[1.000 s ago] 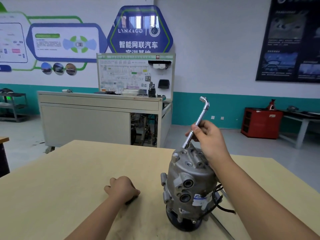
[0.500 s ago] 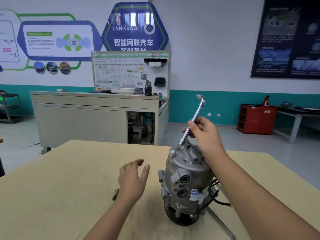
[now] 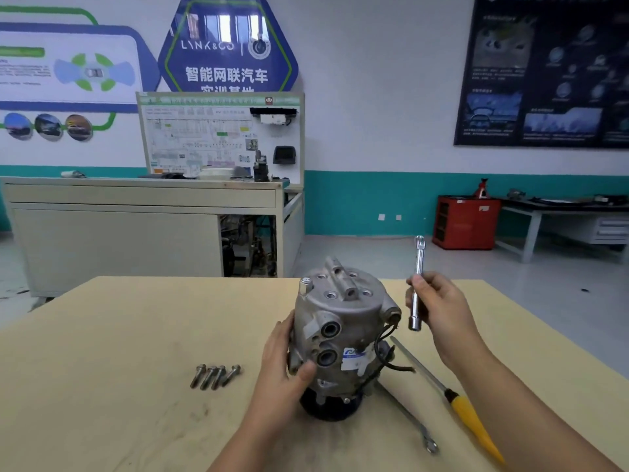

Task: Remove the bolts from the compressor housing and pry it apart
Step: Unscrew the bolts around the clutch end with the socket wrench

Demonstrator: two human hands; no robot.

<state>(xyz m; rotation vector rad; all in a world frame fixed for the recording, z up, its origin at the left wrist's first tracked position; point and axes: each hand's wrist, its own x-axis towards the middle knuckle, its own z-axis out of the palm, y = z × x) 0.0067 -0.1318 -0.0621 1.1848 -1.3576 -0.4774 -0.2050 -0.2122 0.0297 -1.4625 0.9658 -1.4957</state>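
Beside four bolts (image 3: 215, 377), left fingers (image 3: 280, 338) around one compressor (image 3: 343, 321), right fingers (image 3: 421, 285) around one wrench (image 3: 419, 257)

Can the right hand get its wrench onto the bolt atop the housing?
Probably yes: the bolt stands exposed at the housing's top edge, nothing above it; the left hand holds lower down.

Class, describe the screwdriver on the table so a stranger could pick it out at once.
Start at the pale wooden table and find the grey compressor standing on it. To its right lie two long tools side by side, a plain steel wrench and the screwdriver. Only the screwdriver has a bright yellow handle.
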